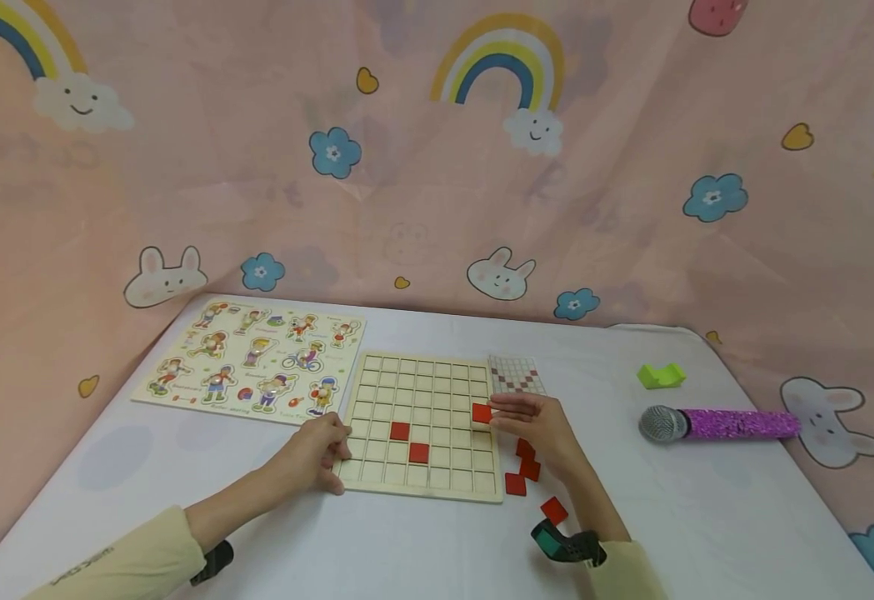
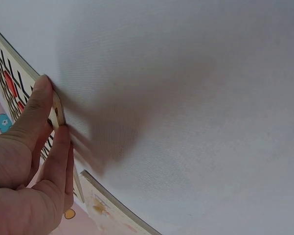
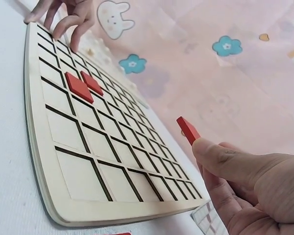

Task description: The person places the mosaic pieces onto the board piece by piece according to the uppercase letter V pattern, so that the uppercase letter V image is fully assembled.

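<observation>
A pale wooden grid board (image 1: 447,487) lies on the table, with two red square tiles (image 1: 400,431) set diagonally in its cells. My left hand (image 1: 311,457) grips the board's near left corner; in the left wrist view, thumb and fingers (image 2: 58,152) pinch its edge. Between the thumb and fingers of my right hand (image 1: 537,429) is another red square tile (image 3: 188,130), held above the board's right side. A pattern card (image 1: 517,373) with a small printed grid lies by the board's far right corner, partly hidden by that hand in the head view.
Several loose red tiles (image 1: 515,484) lie right of the board, near the right wrist. A picture puzzle board (image 1: 245,354) lies at the back left. On the right are a purple glittery microphone (image 1: 740,424) and a bright green curved block (image 1: 661,376). A patterned cloth (image 1: 422,208) hangs behind.
</observation>
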Available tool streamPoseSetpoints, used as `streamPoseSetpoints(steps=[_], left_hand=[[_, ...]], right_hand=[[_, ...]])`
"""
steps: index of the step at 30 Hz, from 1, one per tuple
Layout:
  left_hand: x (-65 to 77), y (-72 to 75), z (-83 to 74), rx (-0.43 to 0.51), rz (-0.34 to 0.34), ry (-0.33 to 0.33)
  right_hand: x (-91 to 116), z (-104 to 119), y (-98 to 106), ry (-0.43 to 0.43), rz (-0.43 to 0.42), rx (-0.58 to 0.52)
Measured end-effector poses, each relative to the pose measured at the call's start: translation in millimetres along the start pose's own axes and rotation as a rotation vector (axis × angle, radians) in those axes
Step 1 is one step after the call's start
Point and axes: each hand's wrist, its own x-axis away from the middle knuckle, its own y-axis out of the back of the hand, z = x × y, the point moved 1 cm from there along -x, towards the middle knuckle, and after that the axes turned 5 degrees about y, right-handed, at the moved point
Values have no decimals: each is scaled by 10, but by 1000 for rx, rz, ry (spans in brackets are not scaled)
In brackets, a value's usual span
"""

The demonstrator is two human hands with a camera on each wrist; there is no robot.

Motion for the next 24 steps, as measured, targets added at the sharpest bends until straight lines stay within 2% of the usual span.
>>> streamPoseSetpoints(steps=[7,14,20,24], left_hand=[[-11,-10,8,-18,-4,-7],[-7,-12,20,-13,-4,-14],[-15,-14,25,-12,-5,-25],[-14,-15,16,-14,-6,-4]], right_hand=[[-49,17,-106,4,-2,-19],[-112,35,-219,-5,23,-85],[-204,90,-366,-3,35,-72],[-255,126,-488,12,66,-71]])
